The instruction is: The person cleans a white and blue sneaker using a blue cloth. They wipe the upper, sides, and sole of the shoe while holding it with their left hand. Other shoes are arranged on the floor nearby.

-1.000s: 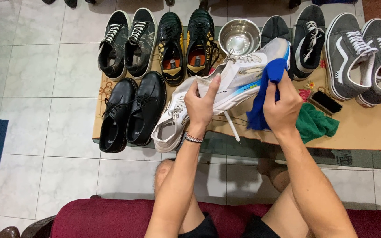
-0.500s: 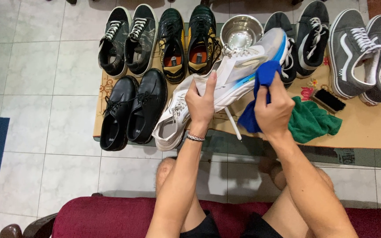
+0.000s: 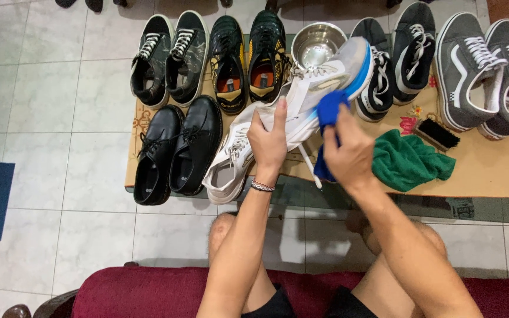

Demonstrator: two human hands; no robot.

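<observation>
My left hand (image 3: 271,141) grips a white sneaker (image 3: 328,79) with a blue heel edge, held up over the mat. My right hand (image 3: 349,153) presses a blue cloth (image 3: 328,115) against the side of that sneaker. Its white mate (image 3: 228,162) lies on the mat just below my left hand. A white lace hangs down between my hands.
Shoe pairs line a brown mat (image 3: 490,171): black sneakers (image 3: 169,56), black-and-yellow shoes (image 3: 248,56), black leather shoes (image 3: 175,153), dark sneakers (image 3: 396,56), grey sneakers (image 3: 481,70). A steel bowl (image 3: 316,41), green cloth (image 3: 410,159) and brush (image 3: 437,134) lie nearby. My knees and a red seat are below.
My right hand with the blue cloth slid from the sneaker's heel end down and left along its side. The left hand keeps its grip.
</observation>
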